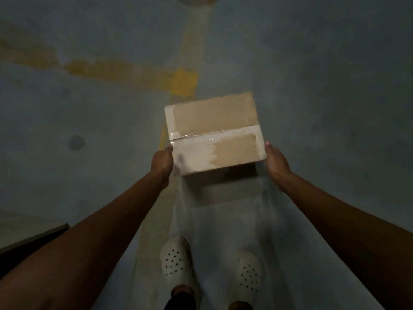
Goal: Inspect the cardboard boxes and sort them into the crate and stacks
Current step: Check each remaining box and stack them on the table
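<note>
A brown cardboard box [214,133], taped shut along its middle seam with clear tape and with whitish worn patches, is held in front of me above the floor. My left hand [162,163] grips its near left corner, fingers hidden under the box. At the near right edge my right hand [276,164] touches the side, thumb up along it; its fingers are hidden. No crate or stack of boxes is in view.
A grey concrete floor [324,86] with worn yellow painted lines [183,82] lies below. My feet in white perforated clogs [176,262] stand on a pale strip. A dark flat edge [33,239] sits at the lower left.
</note>
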A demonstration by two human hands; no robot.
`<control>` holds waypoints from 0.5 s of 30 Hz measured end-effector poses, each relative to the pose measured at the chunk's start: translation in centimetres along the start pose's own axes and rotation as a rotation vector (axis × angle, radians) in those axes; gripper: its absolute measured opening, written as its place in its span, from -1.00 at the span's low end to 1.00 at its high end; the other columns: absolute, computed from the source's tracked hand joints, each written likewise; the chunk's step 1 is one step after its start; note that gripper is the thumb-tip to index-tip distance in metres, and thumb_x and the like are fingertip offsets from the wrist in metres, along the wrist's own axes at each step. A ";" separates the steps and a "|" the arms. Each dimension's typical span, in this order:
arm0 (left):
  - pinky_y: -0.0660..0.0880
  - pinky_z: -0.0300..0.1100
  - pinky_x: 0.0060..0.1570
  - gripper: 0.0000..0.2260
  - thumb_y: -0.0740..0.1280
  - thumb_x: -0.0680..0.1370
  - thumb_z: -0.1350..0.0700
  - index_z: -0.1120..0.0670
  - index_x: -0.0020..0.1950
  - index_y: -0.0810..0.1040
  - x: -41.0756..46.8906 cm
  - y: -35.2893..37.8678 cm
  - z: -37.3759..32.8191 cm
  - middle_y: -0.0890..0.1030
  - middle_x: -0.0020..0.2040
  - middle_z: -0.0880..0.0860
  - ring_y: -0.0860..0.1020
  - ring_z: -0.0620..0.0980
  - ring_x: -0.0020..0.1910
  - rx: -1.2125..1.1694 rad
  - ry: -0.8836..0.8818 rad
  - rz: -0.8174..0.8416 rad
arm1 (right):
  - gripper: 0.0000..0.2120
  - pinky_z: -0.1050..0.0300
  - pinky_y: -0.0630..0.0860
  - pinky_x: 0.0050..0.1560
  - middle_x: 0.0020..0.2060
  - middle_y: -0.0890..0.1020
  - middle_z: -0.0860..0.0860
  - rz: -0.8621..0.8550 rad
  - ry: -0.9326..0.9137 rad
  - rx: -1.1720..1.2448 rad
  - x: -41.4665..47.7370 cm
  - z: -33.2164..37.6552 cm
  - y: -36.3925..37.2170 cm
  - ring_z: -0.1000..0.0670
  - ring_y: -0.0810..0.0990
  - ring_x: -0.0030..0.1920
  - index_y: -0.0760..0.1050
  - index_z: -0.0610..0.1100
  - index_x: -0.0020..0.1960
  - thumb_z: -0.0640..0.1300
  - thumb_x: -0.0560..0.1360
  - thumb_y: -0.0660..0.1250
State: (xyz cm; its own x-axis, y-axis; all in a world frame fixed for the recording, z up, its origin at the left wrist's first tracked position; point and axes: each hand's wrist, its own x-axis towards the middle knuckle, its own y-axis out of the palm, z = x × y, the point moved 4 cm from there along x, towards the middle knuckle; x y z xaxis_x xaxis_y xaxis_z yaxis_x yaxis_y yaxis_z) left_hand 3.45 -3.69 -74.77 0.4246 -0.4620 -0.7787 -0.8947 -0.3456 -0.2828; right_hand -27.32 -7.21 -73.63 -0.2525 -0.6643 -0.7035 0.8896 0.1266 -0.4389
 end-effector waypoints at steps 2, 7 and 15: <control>0.37 -0.14 -0.17 -0.72 0.16 0.68 0.00 0.10 0.31 0.46 0.5 0.7 1.2 0.51 0.17 0.08 0.46 0.00 -0.09 -0.056 -0.109 0.033 | -0.45 0.04 0.39 0.25 0.24 0.52 -0.04 0.008 0.054 0.020 0.8 -0.8 0.9 -0.09 0.49 0.22 0.40 -0.17 0.45 0.20 0.70 -0.01; 0.34 -0.17 -0.30 -0.61 0.18 0.64 0.06 0.19 0.42 0.46 0.4 0.3 0.8 0.53 0.11 0.12 0.45 -0.02 -0.21 -0.111 -0.112 -0.045 | -0.35 -0.12 0.49 0.31 0.31 0.55 -0.12 -0.007 0.091 -0.016 1.0 -0.5 0.9 -0.20 0.55 0.25 0.40 -0.20 0.44 0.14 0.49 0.38; 0.47 0.00 0.08 -0.84 0.31 0.62 0.05 0.10 0.08 0.62 -5.8 -2.8 -4.8 0.61 0.08 0.03 0.53 0.11 0.12 -0.091 0.083 -0.061 | -0.71 -0.09 0.64 -0.01 -0.02 0.67 -0.06 -0.074 -0.043 -0.040 -3.9 5.7 -3.8 -0.06 0.62 -0.07 0.62 -0.10 0.13 -0.30 0.48 0.29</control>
State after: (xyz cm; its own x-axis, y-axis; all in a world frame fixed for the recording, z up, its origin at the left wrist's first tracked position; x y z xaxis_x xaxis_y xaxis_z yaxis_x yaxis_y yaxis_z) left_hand 4.16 -4.00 -66.73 0.4911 -0.5025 -0.7116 -0.8524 -0.4457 -0.2735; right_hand -27.53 -9.30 -65.99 -0.2999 -0.7039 -0.6439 0.8529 0.1045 -0.5115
